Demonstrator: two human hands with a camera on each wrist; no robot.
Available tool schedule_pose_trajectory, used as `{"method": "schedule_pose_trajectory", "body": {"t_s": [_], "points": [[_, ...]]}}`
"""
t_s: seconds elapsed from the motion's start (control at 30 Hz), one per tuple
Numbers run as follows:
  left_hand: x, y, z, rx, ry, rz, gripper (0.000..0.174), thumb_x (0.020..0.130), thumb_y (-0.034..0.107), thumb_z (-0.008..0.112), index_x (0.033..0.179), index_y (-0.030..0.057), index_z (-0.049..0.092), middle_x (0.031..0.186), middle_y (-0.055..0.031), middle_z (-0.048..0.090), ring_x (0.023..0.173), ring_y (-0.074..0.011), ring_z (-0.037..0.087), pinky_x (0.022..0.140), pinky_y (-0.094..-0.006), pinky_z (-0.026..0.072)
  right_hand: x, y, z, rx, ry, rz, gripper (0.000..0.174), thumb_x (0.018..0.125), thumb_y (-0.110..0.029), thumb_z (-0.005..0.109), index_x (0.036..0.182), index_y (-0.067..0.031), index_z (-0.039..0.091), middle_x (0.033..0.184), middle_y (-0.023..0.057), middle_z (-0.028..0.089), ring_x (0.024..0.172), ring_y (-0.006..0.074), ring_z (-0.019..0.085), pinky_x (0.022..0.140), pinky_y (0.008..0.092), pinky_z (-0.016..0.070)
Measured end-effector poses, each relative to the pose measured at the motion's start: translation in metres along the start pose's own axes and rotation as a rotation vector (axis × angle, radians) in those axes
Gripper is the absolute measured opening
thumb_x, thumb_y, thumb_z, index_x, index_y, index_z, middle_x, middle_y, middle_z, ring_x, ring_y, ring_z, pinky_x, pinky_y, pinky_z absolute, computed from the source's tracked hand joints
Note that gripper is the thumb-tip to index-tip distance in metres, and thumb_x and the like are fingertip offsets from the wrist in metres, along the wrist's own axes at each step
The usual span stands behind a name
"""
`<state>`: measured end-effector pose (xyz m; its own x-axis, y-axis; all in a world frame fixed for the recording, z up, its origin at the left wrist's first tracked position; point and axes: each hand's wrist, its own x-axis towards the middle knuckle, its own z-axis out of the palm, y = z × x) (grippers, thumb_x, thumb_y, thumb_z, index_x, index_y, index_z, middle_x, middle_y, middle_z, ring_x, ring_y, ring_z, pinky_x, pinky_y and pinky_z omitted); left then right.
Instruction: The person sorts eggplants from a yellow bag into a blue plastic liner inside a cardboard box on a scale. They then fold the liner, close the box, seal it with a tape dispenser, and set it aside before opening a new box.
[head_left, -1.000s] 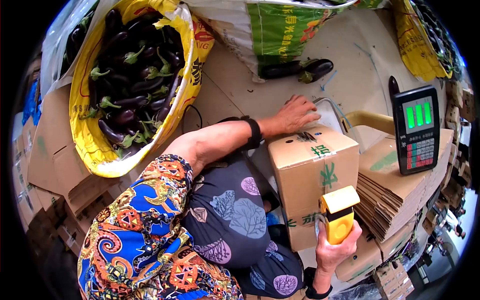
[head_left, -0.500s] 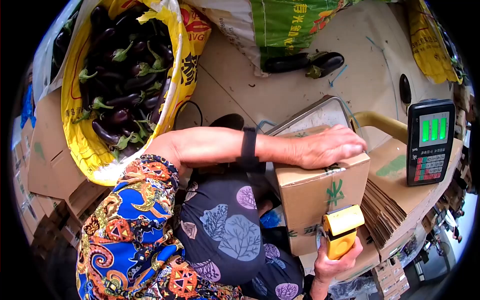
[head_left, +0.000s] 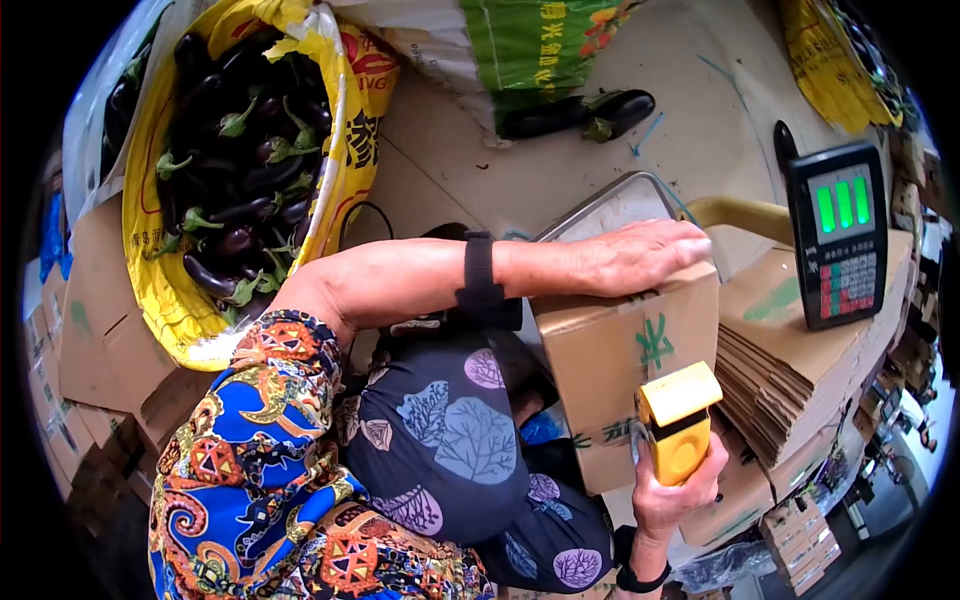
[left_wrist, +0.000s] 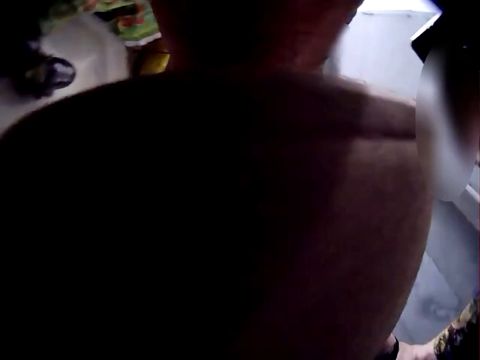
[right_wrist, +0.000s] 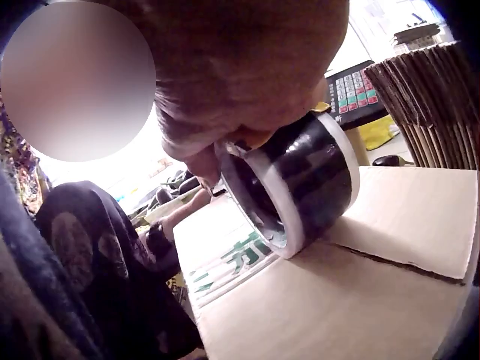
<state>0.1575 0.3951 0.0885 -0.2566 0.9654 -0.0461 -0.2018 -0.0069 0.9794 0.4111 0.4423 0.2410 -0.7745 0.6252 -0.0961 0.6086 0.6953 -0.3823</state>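
A brown cardboard box (head_left: 600, 360) with green print stands in front of the person's lap. My left hand (head_left: 640, 258) lies flat on its top, fingers stretched toward the right edge. My right hand (head_left: 672, 495) grips a yellow tape dispenser (head_left: 678, 420) against the box's near side. In the right wrist view the tape roll (right_wrist: 300, 187) touches the box face (right_wrist: 337, 300) next to a flap seam. The left wrist view is dark, filled by the hand itself.
A scale display (head_left: 838, 245) with green digits rests on a stack of flat cartons (head_left: 800, 370) at the right. A yellow sack (head_left: 170, 290) holds several eggplants (head_left: 240, 170) at the left. Two eggplants (head_left: 580, 112) lie on the floor beyond the scale's metal platform (head_left: 610, 205).
My left hand slid from the box's far left corner across the top to its right edge. The right hand kept the dispenser at the box's near side, shifting only slightly.
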Motion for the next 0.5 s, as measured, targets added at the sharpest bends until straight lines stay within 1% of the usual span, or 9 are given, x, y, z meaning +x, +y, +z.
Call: {"method": "schedule_pose_trajectory", "body": {"t_s": [0.03,0.07,0.13,0.17,0.27,0.3,0.33,0.4,0.5], "points": [[0.003,0.016,0.005,0.077,-0.033,0.008,0.059,0.104,0.047,0.039,0.134,-0.0027,0.048,0.137,-0.0197,0.051,0.129,-0.0368,0.045,0.111,-0.0402,0.0358,0.001,-0.001,0.001,-0.009,0.011,-0.008,0.061,0.068,-0.019,0.086,0.116,-0.0019,0.054,0.094,0.0170,0.061,0.080,0.0380,0.062,0.074,0.0414,0.0507],[0.005,0.021,0.012,0.209,-0.036,-0.001,0.057,0.103,0.045,0.042,0.134,-0.0023,0.047,0.137,-0.0204,0.050,0.130,-0.0369,0.045,0.111,-0.0405,0.0354,0.003,0.001,0.002,-0.039,0.027,-0.054,0.065,0.064,-0.022,0.088,0.114,-0.0016,0.053,0.090,0.0176,0.062,0.075,0.0427,0.063,0.068,0.0450,0.0524],[0.007,0.031,0.029,0.472,-0.041,-0.016,0.055,0.102,0.042,0.047,0.135,-0.0015,0.046,0.138,-0.0218,0.049,0.130,-0.0370,0.045,0.111,-0.0411,0.0345,0.003,0.004,0.005,0.016,0.045,-0.040,0.063,0.065,-0.023,0.088,0.113,-0.0021,0.053,0.091,0.0175,0.063,0.076,0.0423,0.064,0.069,0.0453,0.0528],[0.004,0.029,0.038,0.691,0.038,0.088,0.056,0.098,0.037,0.055,0.138,-0.0003,0.043,0.138,-0.0232,0.048,0.128,-0.0377,0.047,0.109,-0.0420,0.0387,0.003,0.004,0.006,0.051,0.057,-0.038,0.062,0.066,-0.024,0.089,0.113,-0.0025,0.054,0.093,0.0178,0.063,0.076,0.0421,0.064,0.069,0.0449,0.0532],[0.004,0.033,0.043,0.934,0.061,0.064,0.059,0.095,0.037,0.059,0.140,0.0017,0.043,0.139,-0.0235,0.048,0.125,-0.0382,0.052,0.104,-0.0436,0.0447,0.009,0.002,0.009,0.041,0.091,-0.108,0.062,0.066,-0.025,0.089,0.112,-0.0025,0.054,0.088,0.0180,0.062,0.076,0.0422,0.063,0.067,0.0460,0.0529],[0.003,0.040,0.045,0.994,0.049,-0.025,0.062,0.094,0.037,0.060,0.142,0.0032,0.042,0.140,-0.0226,0.048,0.120,-0.0394,0.056,0.098,-0.0452,0.0496,0.011,0.001,0.010,0.038,0.076,-0.102,0.061,0.067,-0.026,0.088,0.111,-0.0026,0.053,0.086,0.0179,0.061,0.075,0.0420,0.063,0.066,0.0465,0.0528],[0.004,0.043,0.045,1.038,0.030,-0.087,0.063,0.094,0.041,0.059,0.143,0.0066,0.041,0.138,-0.0221,0.051,0.119,-0.0400,0.057,0.096,-0.0457,0.0506,0.013,0.001,0.010,0.034,0.063,-0.102,0.059,0.068,-0.027,0.087,0.110,-0.0027,0.053,0.085,0.0179,0.061,0.074,0.0419,0.063,0.066,0.0470,0.0526],[0.007,0.050,0.044,1.081,0.002,-0.209,0.063,0.095,0.045,0.054,0.145,0.0100,0.040,0.133,-0.0220,0.055,0.114,-0.0396,0.061,0.094,-0.0459,0.0520,0.016,0.000,0.003,0.028,0.020,-0.096,0.057,0.068,-0.028,0.087,0.108,-0.0039,0.053,0.088,0.0172,0.061,0.075,0.0404,0.064,0.063,0.0464,0.0539],[0.006,0.038,0.034,1.234,0.017,-0.148,0.062,0.098,0.045,0.049,0.148,0.0129,0.035,0.121,-0.0217,0.064,0.100,-0.0401,0.067,0.086,-0.0475,0.0547,-0.011,0.017,-0.008,-0.004,0.016,-0.082,0.058,0.068,-0.029,0.087,0.108,-0.0038,0.053,0.089,0.0156,0.061,0.075,0.0387,0.065,0.062,0.0452,0.0544]]}}
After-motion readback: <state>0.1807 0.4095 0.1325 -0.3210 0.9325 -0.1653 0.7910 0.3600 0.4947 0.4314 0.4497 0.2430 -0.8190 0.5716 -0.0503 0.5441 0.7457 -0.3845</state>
